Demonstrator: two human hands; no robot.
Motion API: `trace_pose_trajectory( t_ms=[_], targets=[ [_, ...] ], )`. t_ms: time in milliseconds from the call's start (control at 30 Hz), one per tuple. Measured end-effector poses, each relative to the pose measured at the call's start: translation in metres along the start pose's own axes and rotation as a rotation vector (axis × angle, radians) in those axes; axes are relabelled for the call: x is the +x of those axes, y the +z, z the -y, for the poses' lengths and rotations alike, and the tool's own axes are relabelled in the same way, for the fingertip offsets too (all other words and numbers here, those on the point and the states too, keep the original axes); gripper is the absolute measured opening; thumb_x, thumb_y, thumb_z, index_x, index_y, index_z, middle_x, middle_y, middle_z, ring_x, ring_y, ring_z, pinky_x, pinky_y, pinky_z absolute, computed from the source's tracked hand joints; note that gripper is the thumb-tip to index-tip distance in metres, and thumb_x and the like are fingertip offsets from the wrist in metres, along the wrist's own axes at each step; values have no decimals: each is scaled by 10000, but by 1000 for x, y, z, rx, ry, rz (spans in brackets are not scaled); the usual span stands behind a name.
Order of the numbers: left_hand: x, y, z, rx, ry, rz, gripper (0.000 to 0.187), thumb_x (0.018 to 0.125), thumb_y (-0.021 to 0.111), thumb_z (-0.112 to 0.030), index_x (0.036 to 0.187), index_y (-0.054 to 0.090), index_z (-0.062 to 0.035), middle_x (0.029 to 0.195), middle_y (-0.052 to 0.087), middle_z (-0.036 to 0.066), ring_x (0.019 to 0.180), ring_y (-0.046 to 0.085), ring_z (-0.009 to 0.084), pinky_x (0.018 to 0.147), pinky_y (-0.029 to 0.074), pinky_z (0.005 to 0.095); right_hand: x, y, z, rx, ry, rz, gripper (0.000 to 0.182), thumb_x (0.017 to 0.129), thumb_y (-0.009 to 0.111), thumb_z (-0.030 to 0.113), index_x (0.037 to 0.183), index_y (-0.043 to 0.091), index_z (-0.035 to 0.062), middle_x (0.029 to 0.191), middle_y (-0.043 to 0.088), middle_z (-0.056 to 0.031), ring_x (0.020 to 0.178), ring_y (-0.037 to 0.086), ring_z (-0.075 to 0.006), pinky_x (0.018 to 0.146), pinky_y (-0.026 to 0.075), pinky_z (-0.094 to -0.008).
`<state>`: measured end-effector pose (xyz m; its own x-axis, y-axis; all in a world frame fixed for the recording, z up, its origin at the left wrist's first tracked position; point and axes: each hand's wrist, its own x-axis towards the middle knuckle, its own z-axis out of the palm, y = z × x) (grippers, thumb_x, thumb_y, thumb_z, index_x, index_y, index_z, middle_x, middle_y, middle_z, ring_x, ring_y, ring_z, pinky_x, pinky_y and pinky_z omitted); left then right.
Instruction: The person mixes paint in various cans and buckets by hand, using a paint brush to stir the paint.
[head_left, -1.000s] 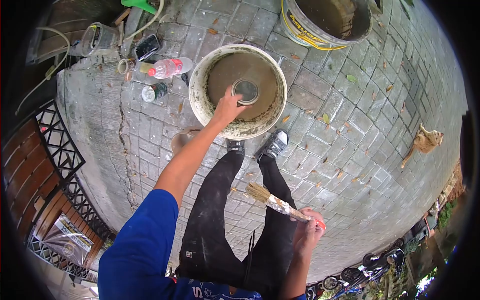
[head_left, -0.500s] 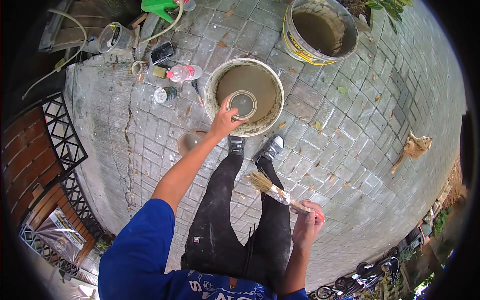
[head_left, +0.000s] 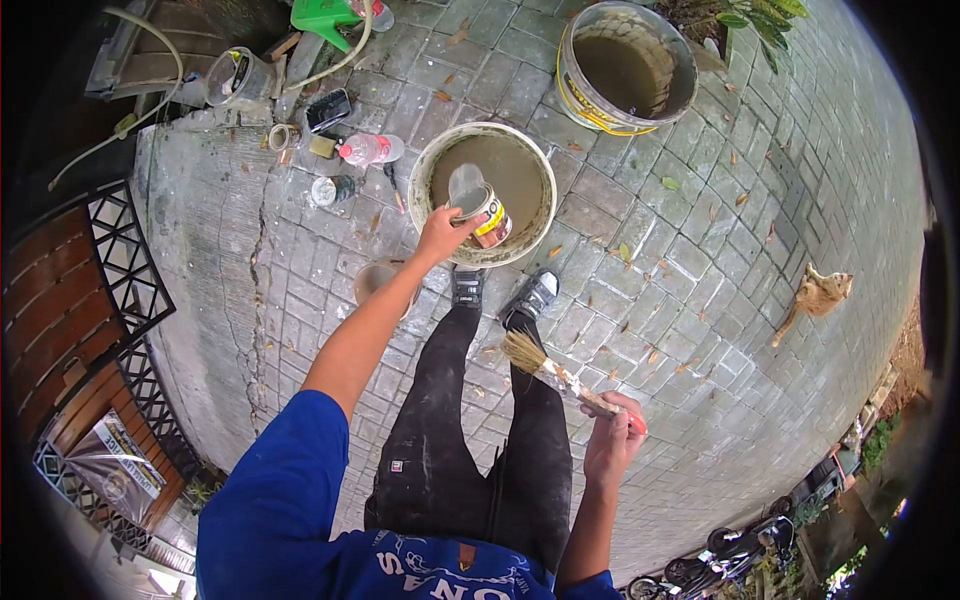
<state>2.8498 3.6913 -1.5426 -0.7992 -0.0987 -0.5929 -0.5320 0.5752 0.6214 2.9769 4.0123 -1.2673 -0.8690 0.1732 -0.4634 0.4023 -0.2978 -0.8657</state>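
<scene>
My left hand (head_left: 446,236) grips a paint can (head_left: 491,222) with a yellow and brown label. The can is tilted over a white bucket (head_left: 548,208), and greyish liquid spills from its mouth toward the grey-brown liquid (head_left: 480,152) inside. On the right, my right hand (head_left: 614,440) is closed around the handle of a paintbrush (head_left: 575,383). Its straw-coloured bristles point up and left, above my leg and apart from the bucket. White smears cover the brush's ferrule and handle.
A larger bucket (head_left: 568,95) of murky liquid stands at the back. Left of the white bucket are a plastic bottle (head_left: 370,150), a jar (head_left: 332,190), a small brush (head_left: 393,187) and a black tray (head_left: 328,110). A cat (head_left: 822,293) is on the paving at right.
My left hand has tipped the can from upright to tilted, so its label shows and liquid pours out. My right hand keeps the paintbrush in nearly the same place.
</scene>
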Motion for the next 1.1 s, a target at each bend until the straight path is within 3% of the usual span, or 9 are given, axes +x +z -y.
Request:
trace_pose_trajectory(
  t_ms=[133,233,333,433,567,667,933,1067,1100],
  targets=[
    [5,21,10,-448,-172,77,583,892,700,-551,1078,694,2,905,691,97,870,702,192,805,601,375,0,1,7,-34,0,9,391,997,623,315,1089,649,-64,976,634,-170,831,685,-280,793,558,-400],
    [4,22,5,-690,-235,187,643,923,635,-584,1198,637,-2,984,699,101,898,712,190,810,622,398,-1,0,7,-27,-4,1,384,996,625,313,1091,649,-59,975,635,-169,828,684,-279,792,559,-397],
    [7,25,0,-760,-353,242,713,918,601,-630,1242,607,5,999,702,122,878,718,214,813,621,399,-1,-2,4,-15,-6,32,382,996,625,312,1101,648,-55,989,635,-173,831,682,-280,791,560,-399],
    [16,36,6,-763,-417,350,837,893,530,-731,1328,546,-16,1129,674,173,971,704,265,903,591,438,-3,-4,-4,-20,4,40,386,997,626,315,1105,646,-55,997,637,-179,839,678,-282,789,561,-404],
    [20,40,-1,-1073,-551,503,1071,828,417,-865,1457,409,1,1360,537,261,1223,590,353,1100,449,505,-6,-5,-8,-27,21,33,385,997,625,314,1103,648,-55,1005,637,-183,845,672,-282,784,563,-407],
    [27,38,1,-1315,-650,603,1097,818,417,-875,1468,398,8,1348,543,284,1218,594,377,1091,460,502,-5,-3,-8,-19,39,49,377,996,625,317,1103,641,-44,1025,626,-172,854,650,-271,794,542,-404],
    [34,23,35,-1654,-653,634,1125,806,378,-901,1391,486,53,1214,620,276,1105,647,368,1009,540,460,-1,5,-7,-18,85,90,372,997,618,328,1112,620,-26,1055,601,-154,872,603,-246,819,496,-396],
    [33,12,39,-1591,-688,601,1130,799,386,-905,1387,494,54,1206,631,262,1133,633,378,1032,523,454,2,6,-8,-27,101,116,375,1002,610,329,1114,617,-28,1032,602,-157,883,609,-253,817,498,-395],
    [31,11,31,-1438,-698,454,1085,808,420,-881,1356,512,50,1195,629,262,1123,634,381,1015,525,461,3,7,-8,-26,103,114,375,1003,608,329,1113,618,-29,1026,603,-157,884,612,-255,816,500,-395]
  ],
)
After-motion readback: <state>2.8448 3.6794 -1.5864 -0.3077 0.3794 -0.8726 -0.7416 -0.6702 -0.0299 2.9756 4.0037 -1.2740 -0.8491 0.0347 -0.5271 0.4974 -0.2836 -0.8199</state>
